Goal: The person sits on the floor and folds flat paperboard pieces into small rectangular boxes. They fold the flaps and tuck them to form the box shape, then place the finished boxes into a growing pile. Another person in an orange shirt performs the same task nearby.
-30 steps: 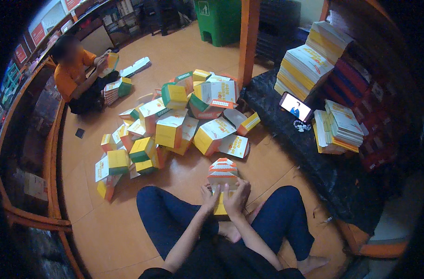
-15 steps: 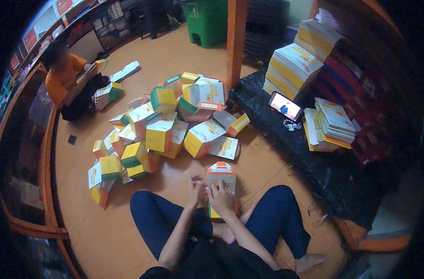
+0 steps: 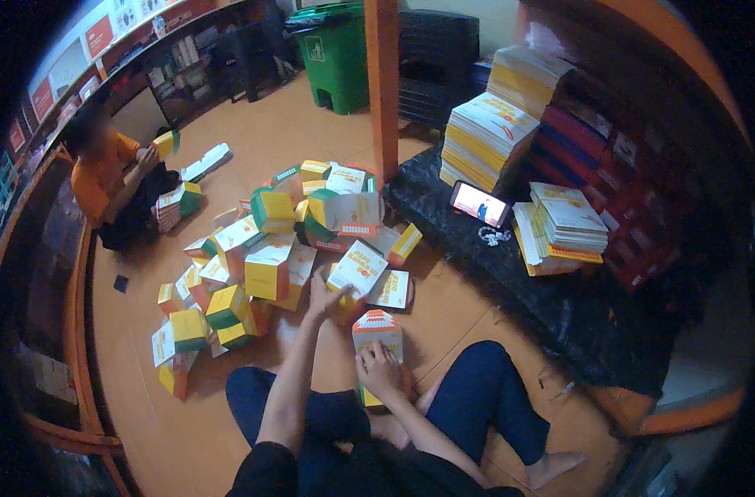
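My left hand point(image 3: 321, 300) reaches forward to the near edge of the carton pile, thumb and fingers spread apart. It is at the left corner of a white and yellow box point(image 3: 358, 267) and seems to touch it; the fingertips are partly unclear. In front of my crossed legs stands another carton point(image 3: 389, 335), with an orange-and-white patterned flap at its top and yellow at its lower end. My right hand point(image 3: 379, 370) lies over its face with bent fingers; whether they grip it is hidden.
Folded boxes point(image 3: 265, 265) lie heaped ahead and left. On the black covered platform point(image 3: 443, 211) at right are stacks of flat cartons point(image 3: 487, 137), a lit phone point(image 3: 480, 205) and a beaded string point(image 3: 495, 237). Another person point(image 3: 104, 186) sits far left, holding a carton. An orange post point(image 3: 384, 91) rises beyond.
My left hand has left the carton before me and stretched forward to the pile. The nearby white and yellow box has turned and shifted nearer. My right hand stays on its carton. The view has shifted.
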Tool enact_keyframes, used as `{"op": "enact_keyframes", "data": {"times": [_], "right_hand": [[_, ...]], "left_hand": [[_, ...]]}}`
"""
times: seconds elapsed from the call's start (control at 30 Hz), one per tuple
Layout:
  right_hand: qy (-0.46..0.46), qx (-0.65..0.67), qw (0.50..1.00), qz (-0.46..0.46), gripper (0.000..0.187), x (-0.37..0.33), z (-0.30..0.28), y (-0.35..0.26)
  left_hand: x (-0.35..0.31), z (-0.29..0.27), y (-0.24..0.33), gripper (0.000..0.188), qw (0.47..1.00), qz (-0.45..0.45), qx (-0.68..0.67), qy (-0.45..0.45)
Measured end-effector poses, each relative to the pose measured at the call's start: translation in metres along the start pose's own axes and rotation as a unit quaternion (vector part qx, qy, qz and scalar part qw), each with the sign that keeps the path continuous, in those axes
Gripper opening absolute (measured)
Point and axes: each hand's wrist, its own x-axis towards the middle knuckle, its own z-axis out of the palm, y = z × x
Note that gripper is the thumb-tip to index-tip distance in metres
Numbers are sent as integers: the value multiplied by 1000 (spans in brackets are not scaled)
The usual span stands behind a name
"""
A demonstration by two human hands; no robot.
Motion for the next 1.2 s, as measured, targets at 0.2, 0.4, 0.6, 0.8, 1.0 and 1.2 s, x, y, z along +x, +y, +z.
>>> {"op": "enact_keyframes", "data": {"times": [0.2,0.4,0.6,0.8,1.0,1.2], "right_hand": [[-6,10,1000,9,20,1,-8,-5],[21,165,983,75,17,3,-11,-4],[110,341,920,161,21,6,-11,5],[62,525,825,200,31,14,-18,18],[-104,650,718,227,56,18,-37,46],[-134,614,740,240,64,13,-40,49]], "left_hand": [[-40,-16,9,91,993,-40,113,2],[-84,-58,50,83,998,-2,-40,40],[-144,-102,94,94,976,-19,-206,70],[-192,-110,105,92,941,-20,-337,13],[-239,-80,106,91,908,-103,-407,-9],[-254,-32,99,84,935,-114,-336,-24]]}}
